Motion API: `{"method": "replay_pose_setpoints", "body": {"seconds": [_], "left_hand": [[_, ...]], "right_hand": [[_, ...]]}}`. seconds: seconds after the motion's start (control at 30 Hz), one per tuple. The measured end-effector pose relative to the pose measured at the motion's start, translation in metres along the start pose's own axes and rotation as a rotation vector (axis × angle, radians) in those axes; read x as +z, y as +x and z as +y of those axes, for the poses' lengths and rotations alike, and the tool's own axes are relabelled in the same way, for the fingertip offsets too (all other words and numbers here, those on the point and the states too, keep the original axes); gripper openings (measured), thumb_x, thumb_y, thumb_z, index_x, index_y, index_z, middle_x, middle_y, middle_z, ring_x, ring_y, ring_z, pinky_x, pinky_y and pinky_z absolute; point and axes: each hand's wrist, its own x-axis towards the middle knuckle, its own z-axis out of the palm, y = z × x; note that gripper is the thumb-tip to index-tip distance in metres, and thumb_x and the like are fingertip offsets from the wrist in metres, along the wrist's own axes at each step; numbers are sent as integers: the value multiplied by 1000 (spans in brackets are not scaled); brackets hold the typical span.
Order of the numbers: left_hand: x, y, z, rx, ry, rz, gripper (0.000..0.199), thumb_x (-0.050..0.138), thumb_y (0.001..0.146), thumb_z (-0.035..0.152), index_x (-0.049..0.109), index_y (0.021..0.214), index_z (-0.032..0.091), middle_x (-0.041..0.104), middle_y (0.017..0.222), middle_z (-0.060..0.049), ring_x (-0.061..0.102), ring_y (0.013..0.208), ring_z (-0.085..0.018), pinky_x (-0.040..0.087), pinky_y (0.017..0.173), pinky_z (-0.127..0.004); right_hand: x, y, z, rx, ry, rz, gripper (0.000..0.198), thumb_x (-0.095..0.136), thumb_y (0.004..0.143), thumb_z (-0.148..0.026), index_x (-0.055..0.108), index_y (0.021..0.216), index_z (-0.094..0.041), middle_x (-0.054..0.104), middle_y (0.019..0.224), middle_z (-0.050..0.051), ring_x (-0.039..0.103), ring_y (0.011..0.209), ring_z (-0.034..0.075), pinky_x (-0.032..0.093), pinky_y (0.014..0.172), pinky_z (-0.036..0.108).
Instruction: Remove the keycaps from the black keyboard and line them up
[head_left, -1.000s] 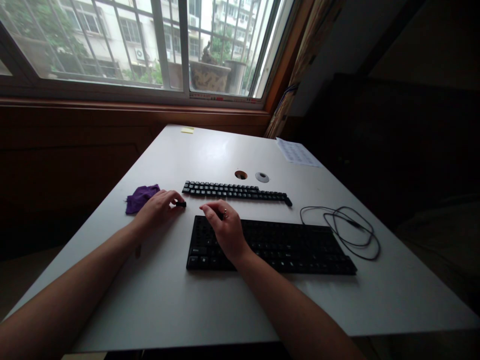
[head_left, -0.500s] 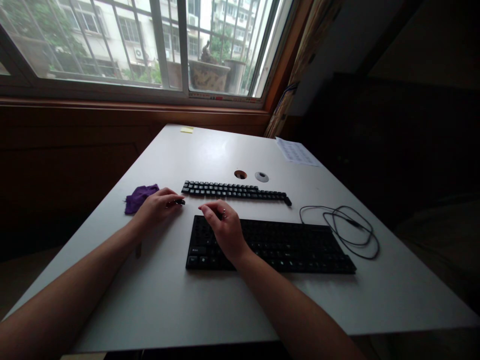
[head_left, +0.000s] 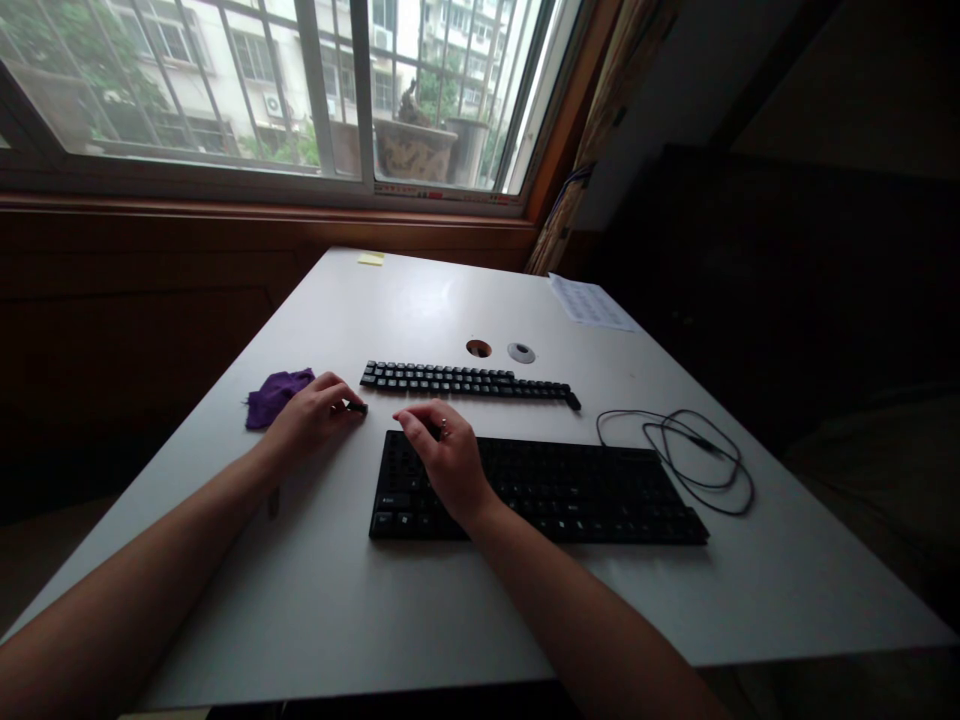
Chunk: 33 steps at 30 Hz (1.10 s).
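Observation:
My left hand (head_left: 311, 415) is closed in a pinch on a small black keycap (head_left: 358, 408) just over the white table, beside a crumpled purple cloth (head_left: 268, 396). Over the upper left part of a black keyboard (head_left: 592, 492) is my right hand (head_left: 450, 458), thumb and fingers pressed together. What it holds, if anything, is too small to make out. Part of the keyboard lies hidden under this hand, and its upper left area shows bare key sockets. Behind it, loose black keycaps (head_left: 469, 381) stand lined up in rows.
To the right of the keyboard its black cable (head_left: 697, 445) lies in loops. A round hole (head_left: 478, 348) and a grey ring cover (head_left: 521, 352) are farther back. Printed paper (head_left: 592, 303) lies at the right edge, a yellow sticky note (head_left: 370, 259) at the far edge.
The keycap in my left fingers has turned slightly and sits a little lower. My right hand keeps its pinch in nearly the same place. The whole view has shifted slightly.

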Motion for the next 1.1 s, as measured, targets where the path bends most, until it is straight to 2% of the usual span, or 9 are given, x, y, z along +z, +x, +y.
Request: {"method": "replay_pose_setpoints", "body": {"seconds": [0.33, 0.5, 0.7, 0.83, 0.97, 1.03, 1.1], "left_hand": [[4, -2, -4, -60, -65, -40, 15, 61, 87, 32, 62, 88, 18, 63, 104, -6, 62, 72, -13, 53, 65, -26], [1, -3, -3, -57, -35, -62, 17, 59, 88, 32, 65, 97, 18, 65, 97, -6, 63, 74, -15, 52, 69, -28], [-1, -2, -5, -42, -41, -77, 18, 60, 88, 34, 66, 96, 19, 67, 96, -6, 65, 79, -17, 53, 73, -30], [-2, -4, 2, -60, -47, -87, 14, 62, 86, 32, 65, 93, 19, 63, 93, -4, 63, 73, -15, 52, 67, -26], [-3, -6, 8, -58, -38, -84, 9, 62, 86, 28, 63, 87, 20, 57, 91, -2, 59, 69, -12, 50, 63, -25], [-2, -6, 9, -62, -56, -83, 7, 62, 85, 27, 62, 87, 20, 55, 93, -2, 59, 70, -12, 51, 65, -25], [1, -5, 8, -81, -88, -71, 7, 62, 85, 26, 61, 87, 20, 54, 93, -2, 60, 72, -12, 52, 66, -25]], "right_hand": [[0, 0, 1, -11, 5, 6, 17, 60, 91, -33, 70, 88, -19, 66, 83, 2, 60, 78, 14, 47, 74, 28], [0, 0, 0, -29, -16, 11, 16, 59, 92, -31, 70, 87, -19, 65, 81, 1, 59, 76, 13, 46, 71, 27], [1, -2, 0, -105, -90, -13, 17, 58, 93, -30, 69, 87, -19, 62, 79, 1, 57, 74, 13, 45, 69, 27], [-1, -3, -8, -170, -124, -21, 18, 56, 94, -30, 68, 88, -19, 59, 77, 1, 55, 69, 12, 46, 65, 26], [-10, 5, -18, -347, -321, -88, 22, 53, 96, -31, 69, 90, -17, 58, 76, 2, 54, 70, 13, 45, 70, 27], [-16, 13, -18, -458, -506, -194, 24, 50, 97, -30, 70, 92, -17, 60, 79, 4, 55, 77, 15, 44, 76, 30], [-20, 23, -13, -509, -676, -330, 26, 47, 98, -29, 70, 93, -19, 63, 82, 5, 56, 82, 17, 41, 79, 32]]}}
